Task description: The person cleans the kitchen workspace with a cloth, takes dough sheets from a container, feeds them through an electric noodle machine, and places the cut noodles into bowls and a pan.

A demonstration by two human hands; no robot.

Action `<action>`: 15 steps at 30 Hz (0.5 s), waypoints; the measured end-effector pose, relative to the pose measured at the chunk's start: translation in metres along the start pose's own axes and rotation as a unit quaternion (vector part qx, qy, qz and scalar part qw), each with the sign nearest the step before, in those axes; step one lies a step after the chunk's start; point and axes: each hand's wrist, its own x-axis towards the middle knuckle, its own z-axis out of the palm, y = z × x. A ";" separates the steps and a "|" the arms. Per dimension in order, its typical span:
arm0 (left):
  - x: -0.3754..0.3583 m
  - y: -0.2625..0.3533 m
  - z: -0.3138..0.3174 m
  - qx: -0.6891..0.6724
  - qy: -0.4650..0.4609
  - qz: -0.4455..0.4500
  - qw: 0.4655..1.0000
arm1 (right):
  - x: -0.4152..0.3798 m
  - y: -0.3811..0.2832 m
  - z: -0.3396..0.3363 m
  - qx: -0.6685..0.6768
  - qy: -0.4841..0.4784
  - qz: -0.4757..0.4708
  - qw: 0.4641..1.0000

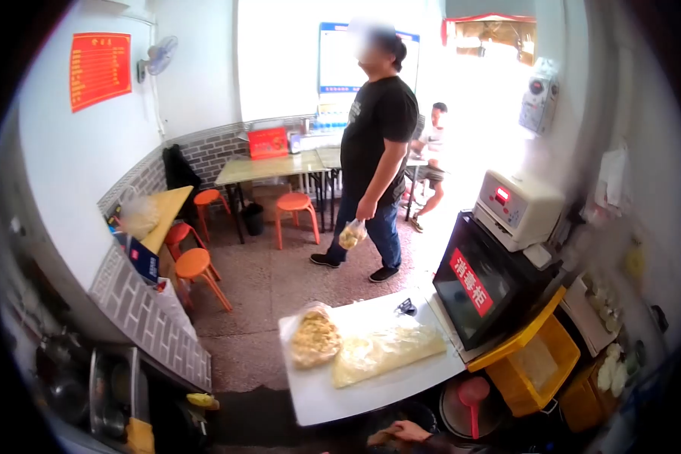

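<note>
At the bottom edge my right hand (412, 431) reaches in over a dark basin (420, 412), a dark sleeve behind it. Its fingers look closed against a blurred brownish shape (384, 436), whose kind I cannot make out. No left hand can be made out. Just beyond the basin is a white table (310, 406). On it lie a clear plastic bag of yellowish lumpy food (315, 340) and a wide, flat pale-yellow mass under plastic film (390, 351). A small black object (406, 306) rests at the table's far edge.
Right of the basin, a pink ladle (474, 393) lies on a round lid. A yellow crate (533, 371) and a black cabinet (473, 284) stand farther right. Beyond the table, a person (378, 144) carries a small bag; another sits by the doorway. Orange stools (195, 265) stand left.
</note>
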 end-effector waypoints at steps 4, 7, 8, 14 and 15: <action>-0.040 0.126 -0.021 0.041 0.028 0.074 0.996 | 0.063 -0.145 0.014 -0.180 0.012 0.023 0.983; -0.054 0.186 -0.087 -0.049 0.076 0.075 0.993 | 0.105 -0.207 0.028 -0.173 0.062 -0.084 0.979; -0.057 0.197 -0.112 -0.083 0.083 0.116 0.986 | 0.159 -0.167 0.045 -0.345 0.042 -0.172 0.922; -0.118 0.305 -0.220 -0.122 0.178 0.177 0.960 | 0.158 -0.365 0.144 -0.265 0.154 -0.259 0.916; -0.125 0.308 -0.237 -0.143 0.202 0.184 0.951 | 0.154 -0.374 0.184 -0.255 0.099 -0.327 0.904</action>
